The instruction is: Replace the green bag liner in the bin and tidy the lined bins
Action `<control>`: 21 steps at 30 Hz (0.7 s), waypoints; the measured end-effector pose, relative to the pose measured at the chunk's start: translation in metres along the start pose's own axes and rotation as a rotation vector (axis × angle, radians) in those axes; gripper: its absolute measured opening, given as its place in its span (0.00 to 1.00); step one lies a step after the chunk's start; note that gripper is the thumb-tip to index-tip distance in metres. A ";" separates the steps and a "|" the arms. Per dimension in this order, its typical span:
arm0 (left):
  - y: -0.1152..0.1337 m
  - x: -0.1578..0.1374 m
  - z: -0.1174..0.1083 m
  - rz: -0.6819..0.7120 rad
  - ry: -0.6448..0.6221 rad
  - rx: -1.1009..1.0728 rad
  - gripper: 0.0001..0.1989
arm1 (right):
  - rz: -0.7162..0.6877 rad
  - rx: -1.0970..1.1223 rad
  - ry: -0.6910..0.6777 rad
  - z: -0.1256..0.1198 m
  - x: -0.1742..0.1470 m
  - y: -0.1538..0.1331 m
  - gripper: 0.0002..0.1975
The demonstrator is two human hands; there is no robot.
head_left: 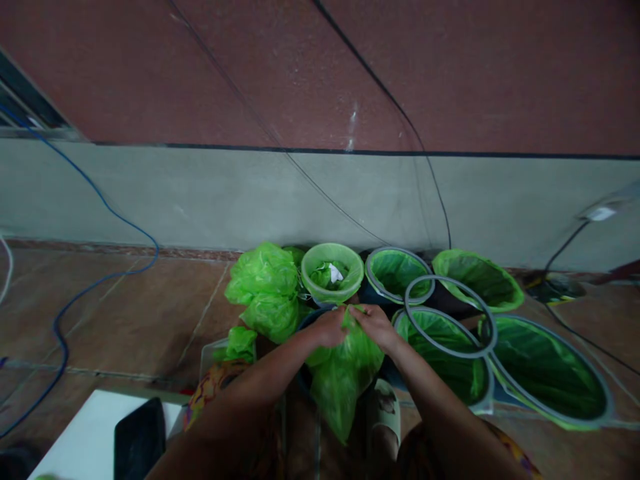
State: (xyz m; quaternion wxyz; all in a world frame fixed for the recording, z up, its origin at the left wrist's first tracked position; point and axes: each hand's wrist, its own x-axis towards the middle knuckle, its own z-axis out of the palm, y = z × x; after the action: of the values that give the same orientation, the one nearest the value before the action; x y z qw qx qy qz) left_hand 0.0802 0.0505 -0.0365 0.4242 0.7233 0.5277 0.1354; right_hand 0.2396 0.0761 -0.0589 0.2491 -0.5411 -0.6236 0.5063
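Floor by wall: green-lined bins [547, 373]; both hands' fingers [336, 327] clenched on green bag [343, 373]

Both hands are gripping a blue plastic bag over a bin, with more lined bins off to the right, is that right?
Not quite: in the head view the bag is green, not blue. Both the left hand and right hand grip it, with lined bins to the right.

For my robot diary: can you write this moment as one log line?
left hand: grips green bag | right hand: grips same bag | bag over dark bin | lined bins right
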 end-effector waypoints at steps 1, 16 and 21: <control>-0.002 0.002 0.004 -0.047 0.035 0.024 0.28 | -0.017 -0.068 0.021 -0.001 0.000 -0.001 0.24; -0.003 0.016 -0.012 -0.326 0.281 -0.212 0.16 | -0.235 -0.277 -0.197 0.011 -0.019 -0.024 0.39; 0.000 0.017 -0.016 -0.371 0.291 -0.315 0.19 | -0.253 -0.390 -0.150 0.010 -0.013 -0.020 0.23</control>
State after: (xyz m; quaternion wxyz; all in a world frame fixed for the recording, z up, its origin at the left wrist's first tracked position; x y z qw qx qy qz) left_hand 0.0763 0.0729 -0.0313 0.4687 0.5123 0.6790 0.2382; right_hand 0.2264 0.0622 -0.0414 0.1543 -0.4574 -0.7891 0.3798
